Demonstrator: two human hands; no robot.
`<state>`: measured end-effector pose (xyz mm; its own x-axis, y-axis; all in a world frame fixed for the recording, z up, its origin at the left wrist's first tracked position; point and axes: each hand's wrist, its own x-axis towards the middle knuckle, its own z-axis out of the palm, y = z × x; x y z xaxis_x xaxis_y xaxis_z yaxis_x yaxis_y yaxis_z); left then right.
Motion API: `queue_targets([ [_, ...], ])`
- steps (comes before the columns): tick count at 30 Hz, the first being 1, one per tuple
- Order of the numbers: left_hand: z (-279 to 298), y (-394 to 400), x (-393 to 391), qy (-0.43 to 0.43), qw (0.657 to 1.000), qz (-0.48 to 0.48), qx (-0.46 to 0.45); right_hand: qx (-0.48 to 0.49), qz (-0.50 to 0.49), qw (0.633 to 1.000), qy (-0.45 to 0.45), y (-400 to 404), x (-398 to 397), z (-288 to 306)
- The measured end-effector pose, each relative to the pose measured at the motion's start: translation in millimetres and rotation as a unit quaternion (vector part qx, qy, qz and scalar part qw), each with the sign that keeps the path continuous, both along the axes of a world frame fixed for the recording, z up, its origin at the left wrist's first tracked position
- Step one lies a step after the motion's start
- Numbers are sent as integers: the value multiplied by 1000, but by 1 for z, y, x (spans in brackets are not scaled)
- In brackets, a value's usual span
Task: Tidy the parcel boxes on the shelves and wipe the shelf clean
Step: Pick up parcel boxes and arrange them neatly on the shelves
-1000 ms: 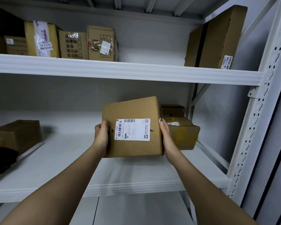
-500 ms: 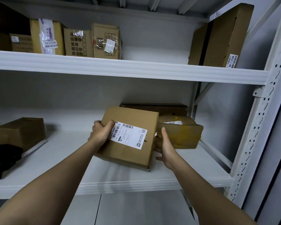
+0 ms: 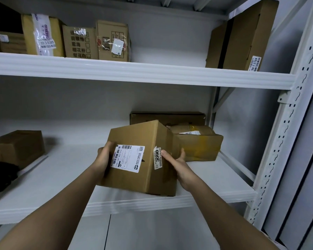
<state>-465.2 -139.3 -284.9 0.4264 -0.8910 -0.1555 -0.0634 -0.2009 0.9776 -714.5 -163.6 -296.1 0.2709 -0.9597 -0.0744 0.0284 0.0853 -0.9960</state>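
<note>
While both hands clasp it from opposite sides, the brown cardboard parcel box with a white shipping label (image 3: 143, 154) sits tilted between them, its lower right corner resting near the front edge of the white metal middle shelf (image 3: 65, 170). The left hand (image 3: 104, 157) grips the box's left edge, fingers curled over the face beside the label. The right hand (image 3: 177, 162) holds the box's right side, thumb lying by a narrow white sticker printed 3090 (image 3: 157, 158), fingers wrapped out of sight behind.

Just behind the held box to its right lies a squat brown carton with yellowish tape (image 3: 200, 146), and behind that one a long flat brown box (image 3: 167, 117) stands against the back wall. Well to the left of the held box sits another brown carton (image 3: 16, 147), with a dark bundle (image 3: 0, 175) in front of it.

Above the held box, the white upper shelf (image 3: 152, 73) carries a row of labelled brown cartons (image 3: 76, 41) at the left and a tall upright flat box (image 3: 242, 36) at the right.
</note>
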Motion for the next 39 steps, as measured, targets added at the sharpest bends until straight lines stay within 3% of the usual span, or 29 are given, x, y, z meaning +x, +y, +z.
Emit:
queue_targets([
  [3, 1, -1, 3, -65, 998, 15, 20, 22, 18, 1000, -5, 5, 6, 0],
  [8, 7, 2, -8, -257, 964, -43, 49, 35, -66, 997, -37, 9, 9, -13],
  [12, 17, -1, -12, -333, 937, -77, 76, -6, -48, 998, 41, 7, -5, -5],
  [16, 28, -3, -19, -396, 905, -28, 153, 7, 0, 994, 109, 2, -20, 3],
  [18, 30, 1, -16, -330, 933, -23, 140, 13, -19, 994, 107, 1, -22, 4],
  [20, 23, 3, -5, -199, 975, -2, 100, 29, -40, 994, 94, 2, -21, 3],
  [22, 12, 10, 6, -92, 992, 8, 85, 37, -56, 995, 77, 2, -20, 0],
  [25, -9, 21, 0, 51, 997, 21, 55, 28, -68, 994, 75, 2, -18, -3],
  [29, -30, 30, -25, 216, 973, 77, -33, -5, -54, 995, 80, 1, -13, -9],
  [33, -39, 38, -45, 216, 972, 44, -85, -20, -36, 997, 70, 5, -17, -12],
  [39, -14, 64, -71, 69, 984, 14, -164, -72, -67, 995, -7, 28, -31, 7],
])
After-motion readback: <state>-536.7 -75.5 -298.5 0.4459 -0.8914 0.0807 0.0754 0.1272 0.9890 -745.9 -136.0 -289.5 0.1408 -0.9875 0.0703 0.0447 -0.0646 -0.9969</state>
